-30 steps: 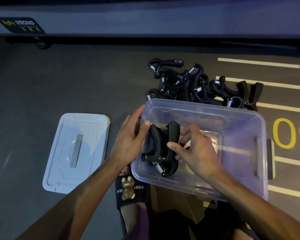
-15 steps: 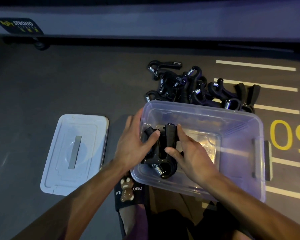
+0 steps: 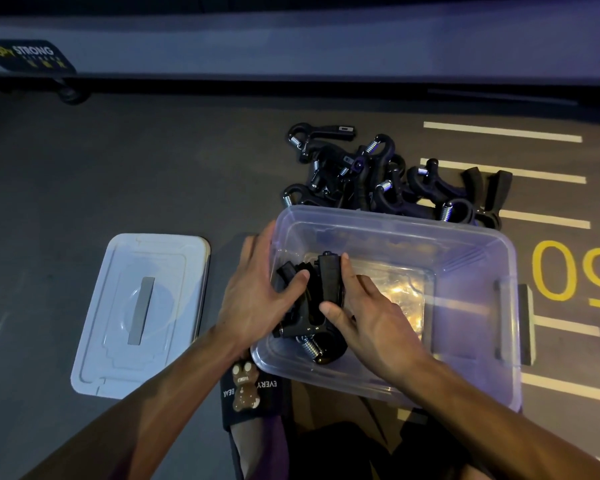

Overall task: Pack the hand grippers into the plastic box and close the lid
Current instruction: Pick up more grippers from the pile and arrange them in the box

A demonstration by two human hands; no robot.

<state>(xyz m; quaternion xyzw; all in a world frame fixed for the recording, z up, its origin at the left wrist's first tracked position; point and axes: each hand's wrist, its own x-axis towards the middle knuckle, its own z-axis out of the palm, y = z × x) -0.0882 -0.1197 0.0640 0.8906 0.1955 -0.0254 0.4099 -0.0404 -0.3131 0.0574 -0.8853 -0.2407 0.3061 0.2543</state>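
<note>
Reaching into the left end of the clear plastic box (image 3: 465,237), both hands press a black hand gripper (image 3: 321,299) down toward its floor. The left hand (image 3: 257,299) comes over the box's left wall with fingers spread along the outside and the thumb laid on the gripper's left handle; it is a loose hold rather than a full clench. The right hand (image 3: 371,317) cups the gripper's right handle between thumb and fingers, grasping it. The gripper stands with handles pointing away from the person and its coil spring (image 3: 309,346) at the near wall. Behind the box's far rim, on the dark floor (image 3: 153,168), lies a tangled pile of hand grippers (image 3: 378,178), outside the box. The grey lid (image 3: 142,310) lies flat on the floor just left of the box, apart from it. Below the left wrist a black slipper (image 3: 246,393) with a brown bear figure shows. White and yellow floor markings (image 3: 555,271) run to the right.
</note>
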